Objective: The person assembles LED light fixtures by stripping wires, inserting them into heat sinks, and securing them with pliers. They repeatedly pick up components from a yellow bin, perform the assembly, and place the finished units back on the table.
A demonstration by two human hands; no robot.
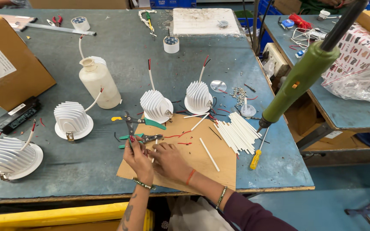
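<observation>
Hands meet at the near edge of the bench point(108, 60), over a brown cardboard sheet point(193, 164) that lies flat on the blue-grey top. The left hand point(138, 157) has its fingers curled together and pinches a thin white sleeve point(154, 150) with a red tip near the thumb; the right hand point(168, 160) lies just beside it, fingers bent and closed on the same small piece, so the two hands touch. How tightly either grips I cannot tell.

Just beyond the fingers lie green-handled wire strippers point(140, 137), and a second pair of pliers with green and yellow handles point(138, 121) sits at the cardboard's far edge. A loose white tube point(209, 154) lies on the cardboard to the right, and a heap of white tubes point(238, 131) lies across its right edge. A yellow-handled screwdriver point(256, 159) lies near that heap, under a hanging green power driver point(300, 81).

Further back stand white finned lamp housings point(156, 105), each with a wire rising from the top, and a white plastic bottle point(98, 81). A cardboard box point(9, 64) stands at the left.
</observation>
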